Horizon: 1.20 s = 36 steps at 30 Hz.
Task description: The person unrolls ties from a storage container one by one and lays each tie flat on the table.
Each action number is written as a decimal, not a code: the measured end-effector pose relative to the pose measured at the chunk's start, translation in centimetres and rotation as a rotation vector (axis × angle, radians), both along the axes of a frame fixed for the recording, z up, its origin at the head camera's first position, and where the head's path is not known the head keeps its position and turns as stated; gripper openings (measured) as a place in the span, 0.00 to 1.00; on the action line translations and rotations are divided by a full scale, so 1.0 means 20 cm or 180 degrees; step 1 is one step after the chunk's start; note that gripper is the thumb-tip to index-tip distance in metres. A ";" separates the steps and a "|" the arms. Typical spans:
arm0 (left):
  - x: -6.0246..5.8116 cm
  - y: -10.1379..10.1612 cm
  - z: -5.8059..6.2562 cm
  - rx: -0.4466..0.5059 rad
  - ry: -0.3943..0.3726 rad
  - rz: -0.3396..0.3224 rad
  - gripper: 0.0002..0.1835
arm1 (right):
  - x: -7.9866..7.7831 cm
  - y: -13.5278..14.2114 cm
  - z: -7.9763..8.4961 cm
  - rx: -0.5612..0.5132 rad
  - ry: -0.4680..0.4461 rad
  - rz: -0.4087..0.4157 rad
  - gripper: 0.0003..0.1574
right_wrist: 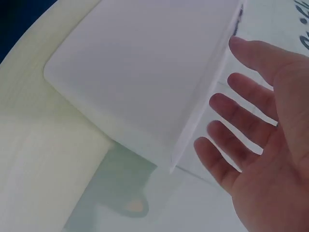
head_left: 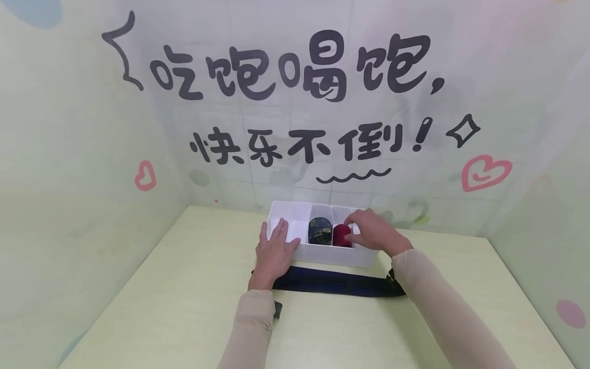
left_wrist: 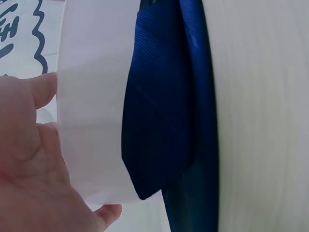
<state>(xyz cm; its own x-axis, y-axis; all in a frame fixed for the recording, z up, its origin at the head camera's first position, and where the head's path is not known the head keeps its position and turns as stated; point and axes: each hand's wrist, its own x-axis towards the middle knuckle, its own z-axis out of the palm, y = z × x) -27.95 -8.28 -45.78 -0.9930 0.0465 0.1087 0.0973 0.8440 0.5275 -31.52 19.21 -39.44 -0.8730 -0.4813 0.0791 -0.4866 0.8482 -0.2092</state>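
A white divided box (head_left: 329, 254) stands against the back wall. My left hand (head_left: 273, 256) rests at its front left rim, fingers spread over the left compartment. A rolled dark patterned tie (head_left: 320, 231) sits in the middle compartment. Beside it, in a right-hand compartment, is a rolled red tie (head_left: 340, 237). My right hand (head_left: 375, 231) is over that compartment, fingertips right at the red roll. The right wrist view shows its fingers (right_wrist: 236, 118) loosely extended, with nothing between them. A dark blue necktie (left_wrist: 159, 111) lies lengthwise in front of the box.
The pale table (head_left: 175, 307) is bounded by a back wall (head_left: 295, 113) with black lettering and by side walls to the left and right. A dark strap end (head_left: 277, 309) shows beside the left sleeve.
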 end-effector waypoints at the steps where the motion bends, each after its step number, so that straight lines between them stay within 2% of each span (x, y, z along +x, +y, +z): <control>1: 0.00 0.00 0.00 0.0009 0.0001 0.0000 0.38 | 0.00 -0.01 0.00 0.0044 -0.0019 0.0035 0.24; 6: 0.00 0.00 -0.03 0.0008 0.0028 0.0001 0.37 | -0.01 -0.07 -0.01 0.0266 -0.0169 0.0107 0.23; 11: 0.01 -0.01 -0.04 -0.0089 0.0068 -0.0007 0.35 | -0.03 -0.12 -0.01 0.0452 -0.0382 -0.0029 0.25; 19: 0.02 -0.02 -0.04 -0.0113 0.0095 -0.0017 0.33 | -0.07 -0.17 -0.03 0.0760 -0.0240 0.0021 0.23; 29: 0.01 0.00 -0.03 -0.0027 0.0090 0.0012 0.33 | -0.11 -0.18 -0.08 0.0986 -0.0143 0.0026 0.21; 36: 0.00 0.00 -0.02 -0.0036 0.0098 0.0030 0.33 | -0.13 -0.17 -0.08 0.0814 -0.0230 0.0025 0.23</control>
<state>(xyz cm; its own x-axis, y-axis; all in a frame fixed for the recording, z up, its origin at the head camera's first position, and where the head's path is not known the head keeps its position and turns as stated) -27.88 -8.34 -46.26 -0.9896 0.0384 0.1388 0.1052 0.8509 0.5147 -34.11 15.73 -41.09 -0.8682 -0.4843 -0.1085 -0.4848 0.8743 -0.0230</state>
